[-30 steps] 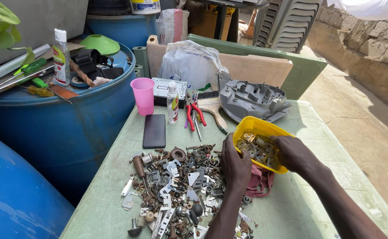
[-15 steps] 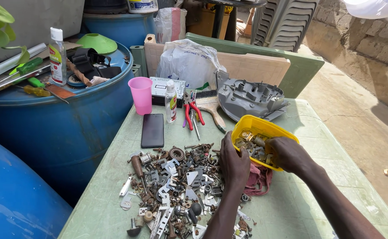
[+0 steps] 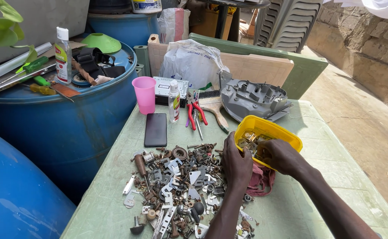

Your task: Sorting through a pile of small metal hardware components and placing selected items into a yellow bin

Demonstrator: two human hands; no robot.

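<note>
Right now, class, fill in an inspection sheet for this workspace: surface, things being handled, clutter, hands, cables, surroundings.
Surface: green table, worn, under sunlight.
Job's things: yellow tub holding small metal parts; pile of metal scraps spread on the table.
Clutter: black phone, pink cup, small bottle, red-handled pliers, brush, grey plastic housing, red rag.
Hands: left hand resting on the pile's edge; right hand reaching into the tub.
Cables: nothing seen.
Surroundings: blue barrels bearing tools, stacked chairs, block wall.
</note>
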